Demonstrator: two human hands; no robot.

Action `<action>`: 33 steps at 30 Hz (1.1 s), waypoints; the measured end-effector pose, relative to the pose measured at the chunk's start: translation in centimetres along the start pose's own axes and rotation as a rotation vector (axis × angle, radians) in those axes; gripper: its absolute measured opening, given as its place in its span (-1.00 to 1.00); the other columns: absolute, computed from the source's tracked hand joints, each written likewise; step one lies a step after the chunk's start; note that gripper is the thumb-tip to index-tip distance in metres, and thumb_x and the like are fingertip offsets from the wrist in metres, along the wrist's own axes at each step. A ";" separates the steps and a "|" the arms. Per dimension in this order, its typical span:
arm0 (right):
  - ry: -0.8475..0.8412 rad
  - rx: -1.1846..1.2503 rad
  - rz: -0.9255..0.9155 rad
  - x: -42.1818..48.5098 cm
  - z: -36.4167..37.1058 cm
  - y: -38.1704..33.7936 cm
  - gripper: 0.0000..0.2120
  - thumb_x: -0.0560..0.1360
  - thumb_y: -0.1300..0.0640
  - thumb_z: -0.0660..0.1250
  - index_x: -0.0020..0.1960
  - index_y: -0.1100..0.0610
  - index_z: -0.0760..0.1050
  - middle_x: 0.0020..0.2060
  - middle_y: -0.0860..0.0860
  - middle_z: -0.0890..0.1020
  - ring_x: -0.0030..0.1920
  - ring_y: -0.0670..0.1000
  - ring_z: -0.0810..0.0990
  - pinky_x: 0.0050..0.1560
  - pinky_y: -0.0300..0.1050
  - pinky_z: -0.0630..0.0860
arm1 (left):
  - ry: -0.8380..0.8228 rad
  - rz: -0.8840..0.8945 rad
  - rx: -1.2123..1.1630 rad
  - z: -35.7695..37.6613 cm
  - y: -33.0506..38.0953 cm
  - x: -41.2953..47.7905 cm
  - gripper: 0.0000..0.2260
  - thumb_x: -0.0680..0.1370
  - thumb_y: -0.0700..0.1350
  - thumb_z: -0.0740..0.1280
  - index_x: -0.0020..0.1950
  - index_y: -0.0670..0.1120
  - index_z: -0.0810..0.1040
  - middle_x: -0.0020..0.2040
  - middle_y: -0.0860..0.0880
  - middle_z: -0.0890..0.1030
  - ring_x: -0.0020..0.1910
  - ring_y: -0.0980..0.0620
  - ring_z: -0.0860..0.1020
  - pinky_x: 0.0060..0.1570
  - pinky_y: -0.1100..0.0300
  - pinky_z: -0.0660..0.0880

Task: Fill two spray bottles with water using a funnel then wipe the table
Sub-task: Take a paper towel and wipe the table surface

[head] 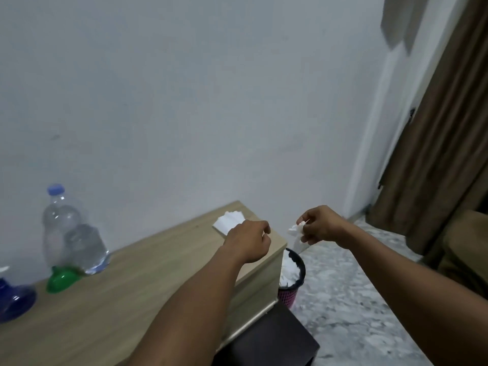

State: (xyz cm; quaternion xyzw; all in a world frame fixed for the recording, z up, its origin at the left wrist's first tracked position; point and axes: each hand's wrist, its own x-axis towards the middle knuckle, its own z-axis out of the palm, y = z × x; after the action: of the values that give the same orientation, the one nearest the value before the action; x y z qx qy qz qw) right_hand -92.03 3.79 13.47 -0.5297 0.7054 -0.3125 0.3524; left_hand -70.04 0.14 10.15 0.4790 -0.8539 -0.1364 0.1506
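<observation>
My right hand (320, 225) pinches a crumpled white tissue (295, 232) in the air, past the table's right end and above a waste bin (292, 276). My left hand (249, 240) hovers over the right end of the wooden table (111, 299) with its fingers curled and nothing seen in it. Just behind that hand lies a stack of white tissues (227, 220). At the left stand a clear water bottle (59, 225) with a blue cap, a second clear bottle (87, 249) in front of it, a green funnel (62, 280) lying on the tabletop, and a blue spray bottle (13, 302) cut off by the frame edge.
The bin holds white tissue, has a black liner and a pink mesh wall, and stands on the speckled floor beside the table. A dark stool (269, 339) sits below the table's front edge. A brown curtain (438, 143) hangs at the right; a pale wall runs behind.
</observation>
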 end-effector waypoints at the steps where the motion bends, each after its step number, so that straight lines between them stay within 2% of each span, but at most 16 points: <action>1: 0.003 -0.009 0.002 1.4 -0.6 0.1 -0.85 0.50 0.41 0.31 0.05 0.31 0.57 -0.14 0.31 0.68 -0.16 0.21 0.73 -0.06 0.10 0.69 | -0.001 -0.003 0.005 0.1 -0.1 1.6 -0.72 0.59 -0.03 0.16 0.25 0.07 0.54 0.06 0.02 0.66 0.04 -0.01 0.54 -0.02 0.09 0.47; 3: 0.005 -0.032 0.008 4.2 -1.6 0.3 -0.81 0.49 0.39 0.32 0.09 0.28 0.53 -0.15 0.26 0.68 -0.21 0.17 0.72 -0.10 0.07 0.68 | 0.002 -0.018 0.016 0.3 -0.4 5.0 -0.71 0.58 -0.03 0.14 0.25 0.09 0.53 0.05 0.07 0.66 0.06 0.03 0.49 -0.04 0.12 0.41; 5: 0.015 -0.055 0.015 6.9 -2.6 0.6 -0.79 0.49 0.37 0.33 0.11 0.26 0.52 -0.16 0.22 0.68 -0.24 0.13 0.72 -0.17 -0.01 0.67 | -0.035 -0.030 -0.008 0.4 -0.9 8.4 -0.71 0.57 -0.04 0.15 0.24 0.08 0.54 0.02 0.06 0.66 0.12 0.00 0.52 -0.03 0.11 0.44; 11: 0.045 -0.093 -0.003 13.0 -5.9 2.9 -0.94 0.50 0.29 0.43 -0.04 0.26 0.62 -0.22 0.16 0.72 -0.24 0.05 0.73 -0.12 -0.04 0.69 | -0.107 -0.041 -0.060 2.2 -0.7 17.4 -0.71 0.55 -0.04 0.18 0.23 0.08 0.54 0.04 0.01 0.65 0.13 -0.03 0.53 0.06 0.03 0.53; 14: 0.043 -0.088 0.022 16.5 -7.4 4.6 -0.91 0.48 0.28 0.46 -0.04 0.29 0.62 -0.22 0.14 0.72 -0.24 0.04 0.73 -0.13 -0.03 0.70 | -0.151 -0.027 -0.060 4.1 0.0 21.1 -0.70 0.54 -0.01 0.17 0.23 0.11 0.53 0.06 0.02 0.65 0.11 -0.04 0.56 0.08 0.00 0.54; 18: 0.006 -0.086 0.060 22.0 -8.4 7.0 -0.85 0.45 0.23 0.51 -0.06 0.29 0.62 -0.25 0.13 0.70 -0.26 0.03 0.71 -0.25 -0.13 0.65 | -0.172 -0.034 -0.079 7.2 0.2 25.4 -0.71 0.55 -0.01 0.18 0.24 0.11 0.53 0.05 0.01 0.63 0.11 -0.03 0.54 0.10 -0.01 0.53; 23: -0.071 -0.160 0.072 30.4 -9.1 10.9 -0.94 0.52 0.23 0.42 -0.05 0.22 0.61 -0.19 0.17 0.71 -0.30 0.01 0.69 -0.33 -0.17 0.60 | -0.216 -0.151 -0.109 11.5 -0.7 31.2 -0.73 0.54 -0.01 0.20 0.21 0.11 0.55 0.03 0.00 0.62 0.11 -0.03 0.54 0.12 -0.03 0.53; 27: -0.179 -0.216 0.070 37.0 -9.9 14.4 -0.89 0.49 0.25 0.44 -0.01 0.17 0.56 -0.20 0.10 0.70 -0.32 -0.01 0.68 -0.45 -0.27 0.46 | -0.244 -0.303 -0.168 14.8 -1.0 36.2 -0.74 0.56 -0.03 0.21 0.21 0.09 0.56 0.03 0.01 0.64 0.08 -0.04 0.56 0.14 -0.01 0.54; 29: -0.234 -0.255 0.072 39.8 -10.3 16.5 -0.91 0.46 0.26 0.44 -0.06 0.16 0.57 -0.20 0.07 0.69 -0.30 -0.01 0.67 -0.42 -0.29 0.45 | -0.304 -0.361 -0.168 16.6 -0.8 38.2 -0.75 0.57 -0.02 0.22 0.22 0.08 0.56 0.03 0.01 0.64 0.08 -0.03 0.57 0.13 0.02 0.53; 33: -0.340 -0.308 0.080 44.3 -10.3 20.5 -0.90 0.42 0.27 0.44 -0.15 0.11 0.56 -0.20 0.06 0.67 -0.25 0.01 0.63 -0.28 -0.19 0.51 | -0.334 -0.462 -0.191 20.0 -0.5 41.0 -0.77 0.56 0.00 0.23 0.18 0.11 0.56 0.08 0.00 0.62 0.08 -0.06 0.58 0.14 0.00 0.54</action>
State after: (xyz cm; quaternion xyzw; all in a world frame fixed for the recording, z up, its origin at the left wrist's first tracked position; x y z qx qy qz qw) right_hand -119.88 -33.39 -4.86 -0.5938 0.6958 -0.0930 0.3932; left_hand -97.75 -33.51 -3.19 0.6152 -0.7187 -0.3236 0.0173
